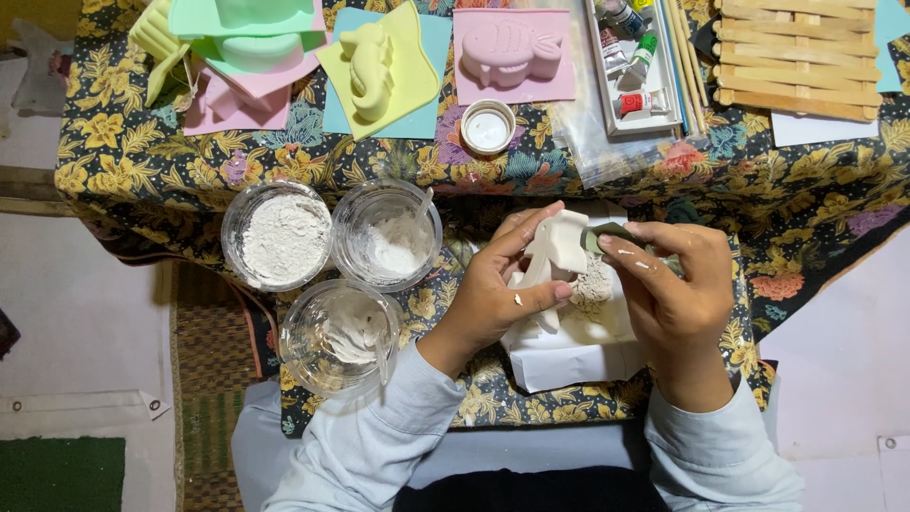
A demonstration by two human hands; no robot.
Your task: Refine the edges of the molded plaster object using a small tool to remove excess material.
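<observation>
A person seated at a floral-clothed surface [142, 180] grips a white plaster figure [557, 245] in the left hand [493, 294], fingers curled closed around its lower half so its long axis runs upright, tilted slightly toward the right. The right hand [668, 284] is closed in a pinch on a small grey-green sanding pad [607, 235], pressed against the figure's upper right edge; the two hands meet over a sheet of white paper [569, 356] dusted with residue. The figure sits between the hands, with the left bearing it and the right reaching in from the side. To the left stand three clear tubs: one of dry white powder [282, 237], two smeared with wet plaster [389, 237] [341, 332]. Pastel moulds [507, 52] line the far edge, beside paint tubes [635, 57] and wooden sticks [796, 57].
</observation>
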